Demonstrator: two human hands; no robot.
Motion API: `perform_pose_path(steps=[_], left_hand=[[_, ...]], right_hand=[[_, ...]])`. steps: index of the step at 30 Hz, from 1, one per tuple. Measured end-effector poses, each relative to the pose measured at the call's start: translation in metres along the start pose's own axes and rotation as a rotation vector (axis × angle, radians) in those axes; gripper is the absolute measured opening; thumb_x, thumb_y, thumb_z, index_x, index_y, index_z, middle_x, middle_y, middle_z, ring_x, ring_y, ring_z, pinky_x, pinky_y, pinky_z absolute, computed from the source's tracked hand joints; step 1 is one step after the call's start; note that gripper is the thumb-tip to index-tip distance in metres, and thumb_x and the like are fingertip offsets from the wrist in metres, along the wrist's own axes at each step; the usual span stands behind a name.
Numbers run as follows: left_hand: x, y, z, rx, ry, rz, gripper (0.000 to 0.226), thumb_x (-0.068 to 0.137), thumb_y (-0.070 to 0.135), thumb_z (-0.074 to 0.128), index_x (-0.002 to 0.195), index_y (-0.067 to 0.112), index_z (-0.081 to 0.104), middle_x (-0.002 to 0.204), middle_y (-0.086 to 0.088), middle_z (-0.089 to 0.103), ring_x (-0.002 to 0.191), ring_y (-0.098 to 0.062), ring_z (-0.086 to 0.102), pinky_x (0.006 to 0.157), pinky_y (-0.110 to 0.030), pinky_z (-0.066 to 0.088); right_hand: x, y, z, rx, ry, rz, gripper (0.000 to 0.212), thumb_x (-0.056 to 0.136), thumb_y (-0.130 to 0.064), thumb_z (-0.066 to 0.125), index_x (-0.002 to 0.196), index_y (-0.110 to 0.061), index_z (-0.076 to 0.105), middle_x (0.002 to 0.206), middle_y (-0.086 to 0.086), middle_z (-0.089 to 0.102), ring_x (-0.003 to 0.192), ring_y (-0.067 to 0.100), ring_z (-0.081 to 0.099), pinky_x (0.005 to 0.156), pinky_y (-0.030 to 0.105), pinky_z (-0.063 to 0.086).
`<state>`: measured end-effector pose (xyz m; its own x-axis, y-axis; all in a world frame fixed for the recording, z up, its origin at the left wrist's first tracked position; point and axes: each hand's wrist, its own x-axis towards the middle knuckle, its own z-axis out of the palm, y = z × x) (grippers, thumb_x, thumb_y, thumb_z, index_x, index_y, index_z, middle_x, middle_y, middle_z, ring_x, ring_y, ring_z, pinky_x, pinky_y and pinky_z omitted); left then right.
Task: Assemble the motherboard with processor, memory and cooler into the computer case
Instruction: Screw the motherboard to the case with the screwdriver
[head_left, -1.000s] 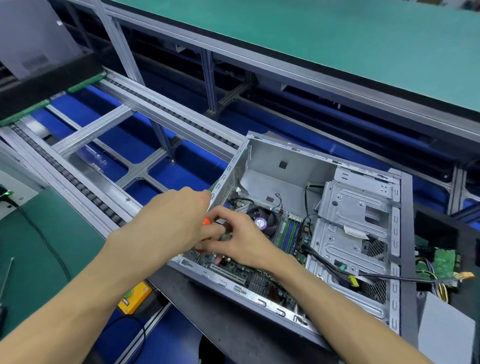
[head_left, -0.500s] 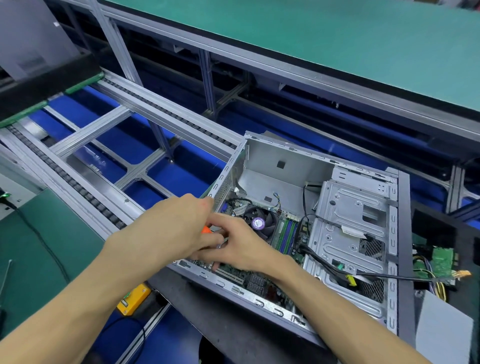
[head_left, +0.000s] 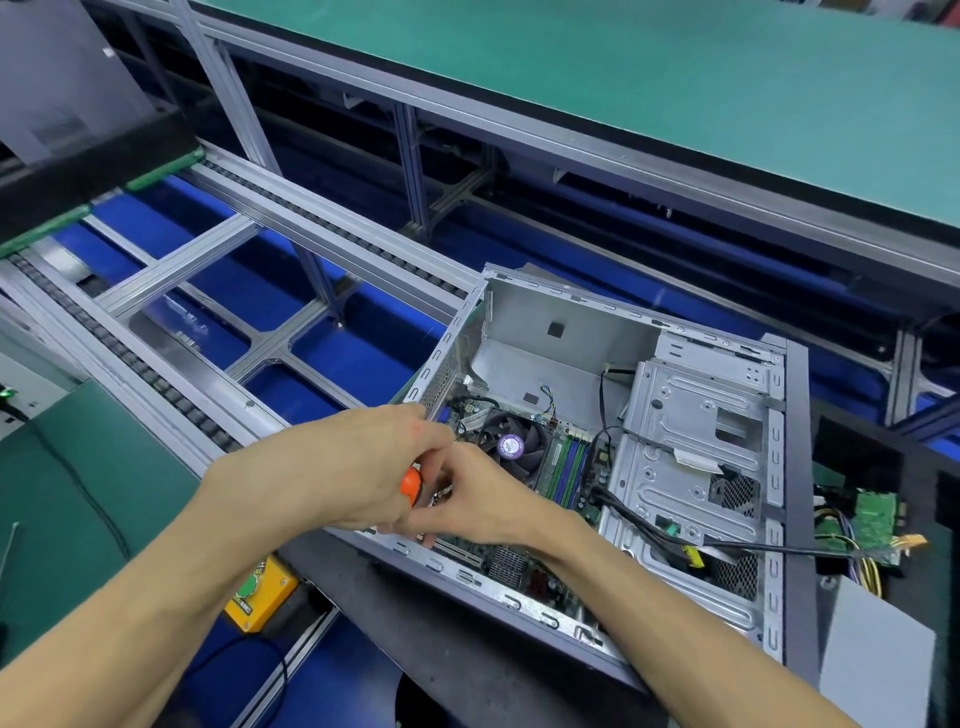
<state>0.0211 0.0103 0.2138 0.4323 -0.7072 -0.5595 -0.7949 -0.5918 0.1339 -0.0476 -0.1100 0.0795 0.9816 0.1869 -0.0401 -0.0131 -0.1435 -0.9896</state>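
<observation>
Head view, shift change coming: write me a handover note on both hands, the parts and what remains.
Left hand: grips the orange-handled screwdriver over the near-left corner of the open grey metal computer case.
Right hand: fingers curled at the screwdriver's tip; what they pinch is hidden.
Done: green motherboard lies inside the case, black cooler fan with purple label and green and blue memory sticks on it.
Left: probably screwing the board down; which screws are in cannot be seen. Loose black cable trails out the right side.
</observation>
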Motion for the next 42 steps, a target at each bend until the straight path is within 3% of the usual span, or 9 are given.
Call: perform_pose_path(steps=[5, 9, 13, 16, 20, 25, 34, 38, 42], left_hand=[[0.002, -0.001, 0.004, 0.065, 0.199, -0.19, 0.039, 0.084, 0.063, 0.058, 0.086, 0.025, 0.047, 0.078, 0.005, 0.055, 0.069, -0.014, 0.056, 0.063, -0.033, 0.05], [0.001, -0.005, 0.006, 0.036, 0.211, -0.144, 0.028, 0.087, 0.046, 0.061, 0.079, 0.026, 0.044, 0.074, 0.004, 0.057, 0.066, -0.014, 0.057, 0.065, -0.036, 0.053], [-0.006, -0.007, 0.001, 0.043, 0.121, -0.1, 0.026, 0.083, 0.034, 0.067, 0.08, 0.032, 0.041, 0.084, 0.007, 0.053, 0.076, -0.015, 0.058, 0.069, -0.035, 0.051], [-0.008, -0.004, 0.001, 0.071, 0.13, -0.09, 0.021, 0.085, 0.043, 0.063, 0.093, 0.034, 0.046, 0.094, 0.009, 0.053, 0.083, -0.017, 0.058, 0.074, -0.035, 0.051], [-0.006, 0.0, -0.001, 0.174, 0.255, -0.217, 0.041, 0.088, 0.065, 0.05, 0.095, 0.024, 0.049, 0.079, 0.004, 0.053, 0.074, -0.019, 0.057, 0.063, -0.032, 0.045], [-0.002, 0.0, 0.0, 0.121, 0.204, -0.139, 0.022, 0.089, 0.042, 0.06, 0.08, 0.028, 0.044, 0.076, 0.005, 0.055, 0.069, -0.014, 0.057, 0.061, -0.03, 0.048], [-0.004, -0.004, 0.003, 0.073, 0.194, -0.104, 0.02, 0.085, 0.042, 0.064, 0.082, 0.029, 0.049, 0.074, 0.005, 0.057, 0.067, -0.012, 0.059, 0.065, -0.032, 0.055], [0.0, -0.002, 0.004, 0.109, 0.221, -0.175, 0.019, 0.088, 0.04, 0.061, 0.085, 0.024, 0.052, 0.08, 0.002, 0.056, 0.073, -0.018, 0.061, 0.069, -0.035, 0.055], [0.002, -0.002, 0.0, 0.114, 0.193, -0.182, 0.015, 0.089, 0.034, 0.061, 0.088, 0.022, 0.052, 0.084, 0.0, 0.058, 0.077, -0.021, 0.061, 0.071, -0.037, 0.055]], right_hand=[[0.003, -0.001, -0.002, 0.126, -0.003, -0.029, 0.034, 0.083, -0.02, 0.083, 0.112, -0.012, 0.066, 0.091, 0.011, 0.069, 0.073, 0.029, 0.073, 0.057, 0.035, 0.061], [0.005, 0.001, 0.0, 0.136, -0.004, -0.023, 0.036, 0.082, -0.02, 0.083, 0.111, -0.011, 0.065, 0.095, 0.018, 0.067, 0.071, 0.027, 0.073, 0.057, 0.033, 0.061], [0.004, -0.001, 0.0, 0.127, 0.0, -0.033, 0.027, 0.08, -0.021, 0.082, 0.099, -0.018, 0.064, 0.085, 0.001, 0.073, 0.073, 0.028, 0.073, 0.057, 0.033, 0.061], [0.002, -0.004, -0.002, 0.136, 0.011, -0.02, 0.027, 0.079, -0.018, 0.081, 0.099, -0.021, 0.063, 0.085, 0.002, 0.073, 0.074, 0.029, 0.073, 0.057, 0.037, 0.062], [0.003, -0.006, -0.001, 0.117, 0.041, -0.028, 0.032, 0.08, -0.015, 0.085, 0.106, -0.017, 0.066, 0.092, 0.006, 0.071, 0.074, 0.025, 0.073, 0.056, 0.035, 0.062], [0.002, -0.004, -0.001, 0.106, 0.024, -0.023, 0.035, 0.081, -0.014, 0.085, 0.108, -0.013, 0.062, 0.088, 0.013, 0.073, 0.072, 0.032, 0.073, 0.056, 0.034, 0.061], [0.003, -0.003, -0.001, 0.074, 0.001, -0.062, 0.034, 0.08, -0.012, 0.084, 0.107, -0.007, 0.064, 0.094, 0.012, 0.072, 0.067, 0.016, 0.071, 0.054, 0.027, 0.058], [0.003, -0.006, -0.004, 0.042, 0.005, -0.069, 0.033, 0.083, -0.011, 0.083, 0.11, -0.005, 0.066, 0.104, 0.015, 0.064, 0.071, 0.024, 0.071, 0.057, 0.033, 0.061], [0.004, -0.007, -0.004, 0.01, 0.029, -0.07, 0.031, 0.083, -0.009, 0.082, 0.11, -0.002, 0.068, 0.107, 0.015, 0.06, 0.067, 0.018, 0.069, 0.059, 0.04, 0.063]])
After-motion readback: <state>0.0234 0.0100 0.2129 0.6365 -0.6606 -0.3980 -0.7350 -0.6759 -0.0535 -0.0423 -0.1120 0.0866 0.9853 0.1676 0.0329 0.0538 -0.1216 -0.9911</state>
